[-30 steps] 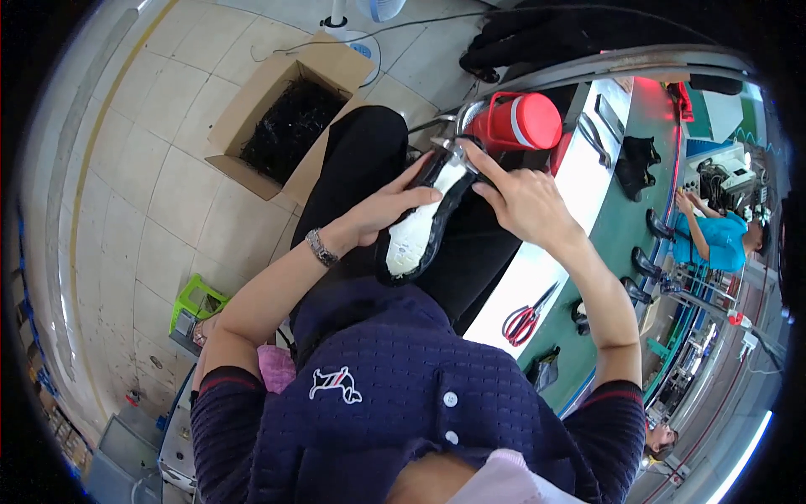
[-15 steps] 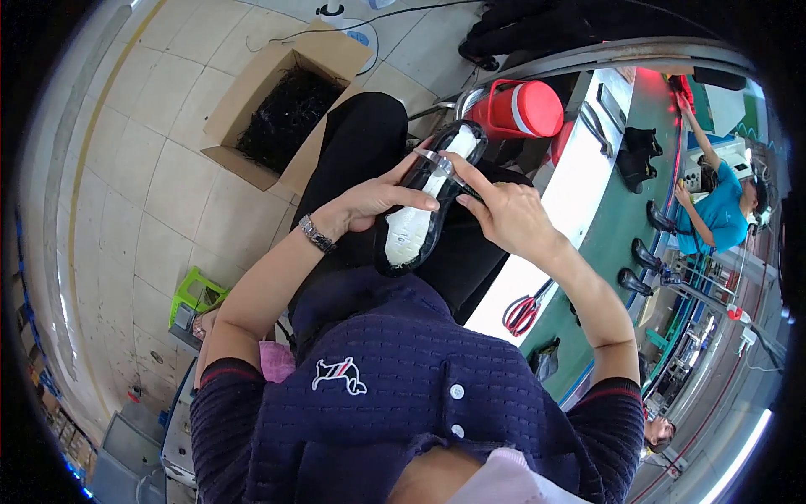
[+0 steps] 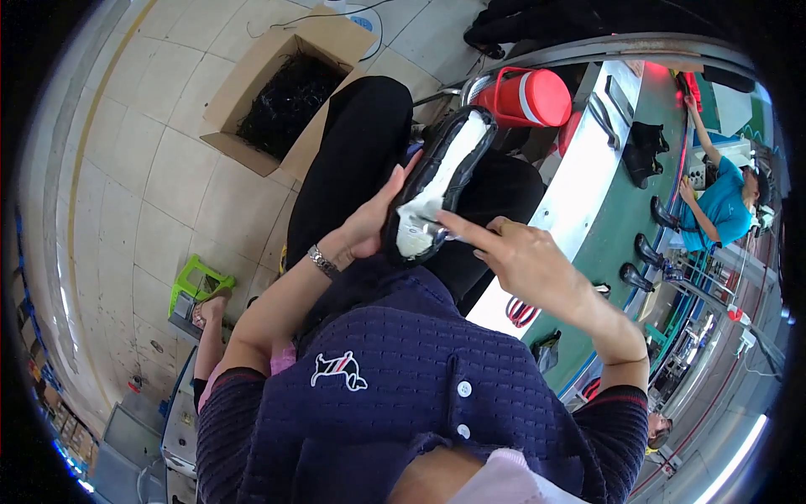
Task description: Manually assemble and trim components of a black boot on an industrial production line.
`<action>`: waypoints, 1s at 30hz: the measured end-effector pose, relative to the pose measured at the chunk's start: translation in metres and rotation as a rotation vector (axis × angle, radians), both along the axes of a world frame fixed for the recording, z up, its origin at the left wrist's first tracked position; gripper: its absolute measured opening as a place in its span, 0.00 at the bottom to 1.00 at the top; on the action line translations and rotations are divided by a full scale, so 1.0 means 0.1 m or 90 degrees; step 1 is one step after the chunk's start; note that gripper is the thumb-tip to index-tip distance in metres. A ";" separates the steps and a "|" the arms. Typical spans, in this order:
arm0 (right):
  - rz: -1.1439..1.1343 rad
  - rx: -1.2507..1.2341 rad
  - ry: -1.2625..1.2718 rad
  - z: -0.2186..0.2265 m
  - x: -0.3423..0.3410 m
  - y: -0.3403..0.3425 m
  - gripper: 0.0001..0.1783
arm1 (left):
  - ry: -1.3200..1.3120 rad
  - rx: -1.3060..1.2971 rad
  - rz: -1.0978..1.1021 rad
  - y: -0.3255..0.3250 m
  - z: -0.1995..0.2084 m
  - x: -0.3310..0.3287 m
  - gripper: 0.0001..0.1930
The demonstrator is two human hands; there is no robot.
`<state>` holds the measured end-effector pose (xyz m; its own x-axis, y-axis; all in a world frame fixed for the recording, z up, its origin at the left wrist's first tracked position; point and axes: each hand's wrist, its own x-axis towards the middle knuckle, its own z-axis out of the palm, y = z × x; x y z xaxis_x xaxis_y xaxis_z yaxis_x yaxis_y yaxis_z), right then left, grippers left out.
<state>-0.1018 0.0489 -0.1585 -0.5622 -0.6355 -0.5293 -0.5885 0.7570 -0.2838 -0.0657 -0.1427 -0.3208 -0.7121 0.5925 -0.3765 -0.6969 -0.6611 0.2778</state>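
A black shoe upper (image 3: 464, 180) lies sole-up above my lap, its white bottom (image 3: 453, 160) facing me and the black edge folded over around it. My left hand (image 3: 375, 220) grips the shoe along its left side, with the fingers partly hidden behind it. My right hand (image 3: 522, 256) is closed on a thin shiny metal tool (image 3: 426, 207), its index finger stretched toward the near end of the white bottom. The tool is smeared by motion and its exact kind cannot be made out.
A cardboard box (image 3: 227, 126) of black scraps stands on the tiled floor at left. Beyond my knees is a red drink cooler (image 3: 546, 97). On the right runs a green work belt (image 3: 600, 252) with black boots; a co-worker in blue (image 3: 720, 206) works across it. Red-handled scissors (image 3: 521, 311) lie nearby.
My right hand has drawn the metal tool from the shoe's middle toward its near end. My left hand has shifted down and off the white bottom, onto the side.
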 end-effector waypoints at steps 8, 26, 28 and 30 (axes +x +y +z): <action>0.070 -0.006 0.118 -0.19 0.15 0.05 0.45 | 0.038 -0.025 0.043 0.08 0.10 0.09 0.38; -0.002 -0.094 0.130 -0.07 -0.04 -0.24 0.37 | -0.016 -0.095 -0.027 -0.11 0.25 -0.02 0.51; -0.011 -0.126 0.135 -0.19 0.07 -0.23 0.37 | 0.046 -0.152 -0.066 -0.12 0.25 0.03 0.52; -0.007 -0.001 0.121 -0.28 0.08 -0.25 0.37 | 0.049 -0.093 -0.049 -0.14 0.13 0.08 0.53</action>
<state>-0.0933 0.0235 -0.1863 -0.6590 -0.6292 -0.4121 -0.6229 0.7637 -0.1699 -0.0579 -0.1566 -0.3081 -0.6966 0.5898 -0.4086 -0.7171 -0.5548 0.4218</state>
